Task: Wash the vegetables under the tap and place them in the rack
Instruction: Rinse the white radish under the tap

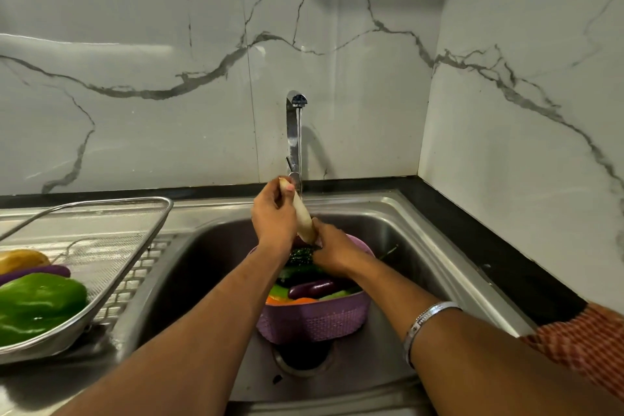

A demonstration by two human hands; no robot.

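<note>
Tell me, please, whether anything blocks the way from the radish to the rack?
Nothing visible does. Both hands hold the radish under the tap; the rack sits left of the sink, open on top, with bare mesh behind the pepper.

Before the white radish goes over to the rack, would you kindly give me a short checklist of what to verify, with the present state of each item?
1. Grip: left hand holds the upper end of the radish, right hand the lower end. Ok.
2. Water: a stream runs from the tap down toward the radish. Ok.
3. Radish rinsed all round: its far side is hidden. Cannot tell.
4. Room in the rack: the green pepper and other vegetables fill its near-left part; mesh beyond is bare. Ok.
5. Path leftward from the sink to the rack: nothing seen in the way. Ok.
6. Work left: the purple basket holds more vegetables. Not ok.
</note>
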